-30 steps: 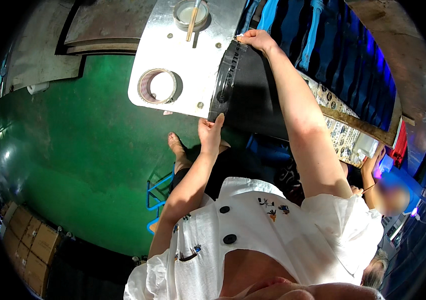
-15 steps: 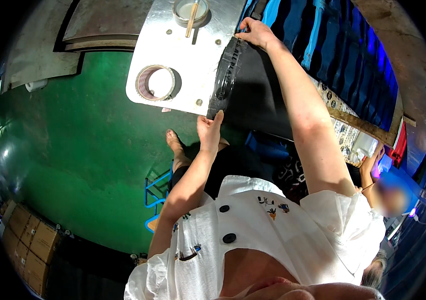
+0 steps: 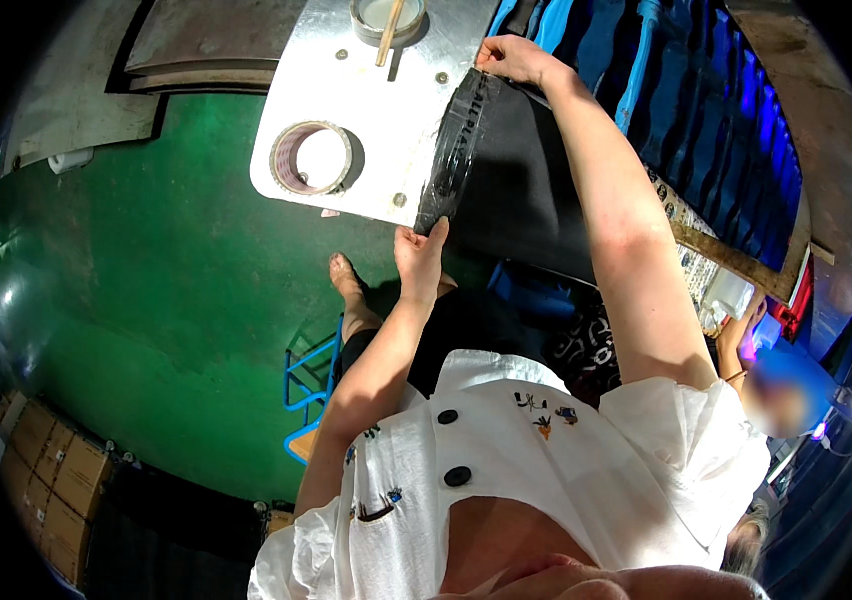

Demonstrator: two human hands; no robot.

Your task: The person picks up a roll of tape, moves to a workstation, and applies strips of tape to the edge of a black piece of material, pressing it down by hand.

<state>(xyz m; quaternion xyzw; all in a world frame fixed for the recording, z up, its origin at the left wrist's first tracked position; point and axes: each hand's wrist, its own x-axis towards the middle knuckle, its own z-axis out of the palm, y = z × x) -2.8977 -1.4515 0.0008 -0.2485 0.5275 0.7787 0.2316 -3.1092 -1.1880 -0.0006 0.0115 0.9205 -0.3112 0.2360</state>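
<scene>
A black sheet lies across the right part of the metal table. Along its left edge runs a shiny, see-through strip with dark printing, slightly wrinkled. With thumb and fingers, my left hand pinches the near corner of this edge, just off the table's front. My right hand, arm stretched forward, is closed on the far corner; its fingertips are partly hidden. Between the two hands the edge looks drawn fairly straight.
On the table stand a large tape roll and, farther back, a round dish with a wooden-handled tool across it. Blue-black glossy material lies at right. A blue-framed stool is by my legs. Another person's arm shows at right.
Both hands keep hold of the black sheet's edge at the same corners. My right hand and forearm have shifted very slightly right; the whole view has moved a little too.
</scene>
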